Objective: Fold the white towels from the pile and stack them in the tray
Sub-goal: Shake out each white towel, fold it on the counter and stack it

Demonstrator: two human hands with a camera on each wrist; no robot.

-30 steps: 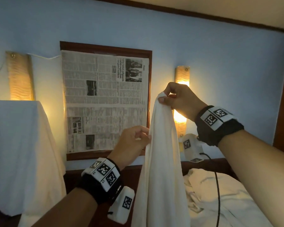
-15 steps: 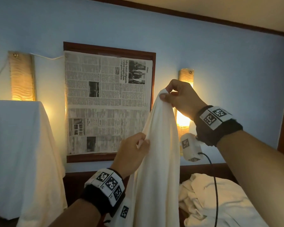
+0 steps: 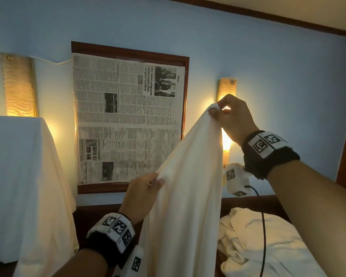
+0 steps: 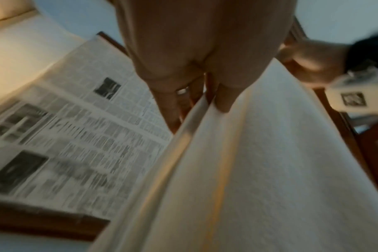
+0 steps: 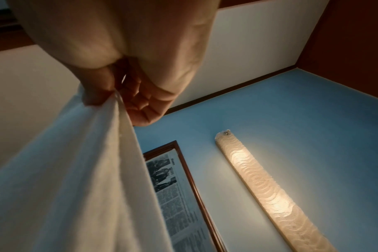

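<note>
A white towel [image 3: 188,196] hangs in the air in front of me. My right hand [image 3: 218,110] pinches its top corner, high near the right wall lamp; the right wrist view shows thumb and fingers [image 5: 97,95] closed on the towel [image 5: 65,170]. My left hand [image 3: 156,181] grips the towel's upper edge lower down and to the left; in the left wrist view its fingertips [image 4: 223,104] pinch the edge of the towel [image 4: 248,170]. The edge runs slanted between both hands. A rumpled pile of white towels [image 3: 268,242] lies at the lower right. No tray is in view.
A framed newspaper [image 3: 128,120] hangs on the blue wall behind the towel. Lit wall lamps stand at the left [image 3: 19,84] and the right [image 3: 227,86]. A white cloth-draped object [image 3: 18,186] fills the left side. A black cable [image 3: 263,226] hangs from my right wrist camera.
My hands have moved apart: the left slid down and leftward along the edge, the right moved to the right, so the towel has spread from a narrow hanging strip into a wider sheet.
</note>
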